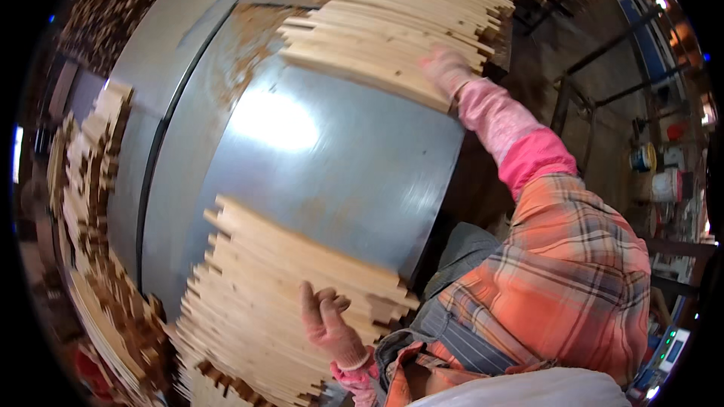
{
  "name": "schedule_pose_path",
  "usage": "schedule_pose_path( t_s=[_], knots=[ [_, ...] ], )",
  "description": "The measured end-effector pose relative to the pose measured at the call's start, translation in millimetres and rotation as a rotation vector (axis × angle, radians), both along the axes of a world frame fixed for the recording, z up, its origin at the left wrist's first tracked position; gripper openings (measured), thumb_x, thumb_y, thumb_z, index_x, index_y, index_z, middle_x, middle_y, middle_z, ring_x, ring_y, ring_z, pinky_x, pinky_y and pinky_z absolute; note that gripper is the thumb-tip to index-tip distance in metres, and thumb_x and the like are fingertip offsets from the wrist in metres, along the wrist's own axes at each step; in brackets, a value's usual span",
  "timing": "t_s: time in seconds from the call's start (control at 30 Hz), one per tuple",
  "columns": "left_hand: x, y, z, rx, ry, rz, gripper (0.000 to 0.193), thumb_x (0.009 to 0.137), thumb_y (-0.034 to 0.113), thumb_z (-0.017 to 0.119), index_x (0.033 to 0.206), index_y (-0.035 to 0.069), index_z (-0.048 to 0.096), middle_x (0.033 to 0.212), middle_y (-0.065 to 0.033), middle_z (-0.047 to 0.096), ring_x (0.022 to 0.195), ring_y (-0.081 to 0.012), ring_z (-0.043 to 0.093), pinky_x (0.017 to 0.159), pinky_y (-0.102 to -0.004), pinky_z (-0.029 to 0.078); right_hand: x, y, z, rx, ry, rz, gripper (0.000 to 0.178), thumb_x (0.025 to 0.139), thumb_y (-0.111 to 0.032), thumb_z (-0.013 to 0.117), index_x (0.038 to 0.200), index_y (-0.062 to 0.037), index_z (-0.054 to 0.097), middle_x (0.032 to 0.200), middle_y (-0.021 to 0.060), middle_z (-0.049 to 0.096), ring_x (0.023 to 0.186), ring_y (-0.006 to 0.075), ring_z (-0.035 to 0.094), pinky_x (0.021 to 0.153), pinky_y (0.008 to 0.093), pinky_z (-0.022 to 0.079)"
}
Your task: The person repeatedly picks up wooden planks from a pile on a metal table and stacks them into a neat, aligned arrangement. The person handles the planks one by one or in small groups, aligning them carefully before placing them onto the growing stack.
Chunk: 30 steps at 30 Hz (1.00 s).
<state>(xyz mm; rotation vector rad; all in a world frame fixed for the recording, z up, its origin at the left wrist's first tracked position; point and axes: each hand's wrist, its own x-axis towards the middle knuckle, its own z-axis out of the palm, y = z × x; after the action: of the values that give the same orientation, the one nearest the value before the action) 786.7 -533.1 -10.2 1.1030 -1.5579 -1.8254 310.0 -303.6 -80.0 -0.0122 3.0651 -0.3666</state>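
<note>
My left hand (326,322), in a pink glove, rests on the near stack of thin pale wooden slats (264,294) that lies on a grey metal table (332,158). Its fingers are spread loosely over the top slats near the stack's right end. My right hand (445,68), also gloved in pink, reaches far out and presses on the edge of the far stack of wooden slats (400,15). The arm wears a pink sleeve guard over an orange plaid shirt. Whether either hand grips a slat is unclear.
A third pile of slats (90,181) runs along the left edge beyond the metal table. Rust patches (241,53) mark the table's far part. Metal frames (588,98), buckets (664,181) and shelves stand at the right. Dark wood scraps lie at the lower left.
</note>
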Motion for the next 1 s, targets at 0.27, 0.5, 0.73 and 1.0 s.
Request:
schedule_pose_path(
  t_s=[0.27, 0.5, 0.73, 1.0],
  knots=[
    [-271.7, 85.0, -90.7, 0.328, -0.239, -0.522, 0.061, 0.099, 0.016, 0.064, 0.15, -0.01, 0.042, 0.1, -0.0098, 0.064, 0.079, -0.0154, 0.063, 0.068, -0.0297, 0.058, -164.9, 244.6, -47.1, -0.127, 0.059, -0.429, 0.063, 0.093, -0.05, 0.059, 0.14, -0.0075, 0.06, 0.145, 0.0247, 0.058, 0.136, 0.0391, 0.054, 0.112, 0.0461, 0.044],
    [-374.4, 99.8, -180.2, 0.082, -0.441, -0.538, 0.053, 0.097, 0.021, 0.07, 0.14, -0.004, 0.053, 0.101, -0.0087, 0.069, 0.084, -0.0138, 0.064, 0.071, -0.0284, 0.054, -163.2, 261.3, -75.1, -0.328, -0.146, -0.082, 0.044, 0.089, -0.041, 0.065, 0.102, 0.001, 0.069, 0.105, 0.0258, 0.071, 0.103, 0.0416, 0.067, 0.089, 0.0447, 0.052],
    [-331.9, -33.7, -148.8, 0.068, -0.521, -0.413, 0.039, 0.099, 0.026, 0.069, 0.126, -0.001, 0.067, 0.113, -0.0068, 0.072, 0.092, -0.0132, 0.064, 0.075, -0.0292, 0.052, -69.5, 197.9, -60.4, -0.197, -0.685, 0.332, 0.044, 0.094, -0.048, 0.063, 0.104, -0.0065, 0.074, 0.112, 0.0224, 0.072, 0.107, 0.0383, 0.068, 0.093, 0.0446, 0.053],
    [-408.6, -28.3, -192.7, -0.046, 0.134, -0.021, 0.035, 0.099, 0.026, 0.064, 0.123, 0.001, 0.064, 0.106, -0.0039, 0.065, 0.089, -0.0146, 0.061, 0.072, -0.0293, 0.052, -185.6, 109.2, -160.5, -0.611, 0.089, 0.397, 0.041, 0.096, -0.031, 0.067, 0.13, -0.0078, 0.064, 0.137, 0.0201, 0.063, 0.124, 0.0368, 0.061, 0.105, 0.0391, 0.049]
  ],
)
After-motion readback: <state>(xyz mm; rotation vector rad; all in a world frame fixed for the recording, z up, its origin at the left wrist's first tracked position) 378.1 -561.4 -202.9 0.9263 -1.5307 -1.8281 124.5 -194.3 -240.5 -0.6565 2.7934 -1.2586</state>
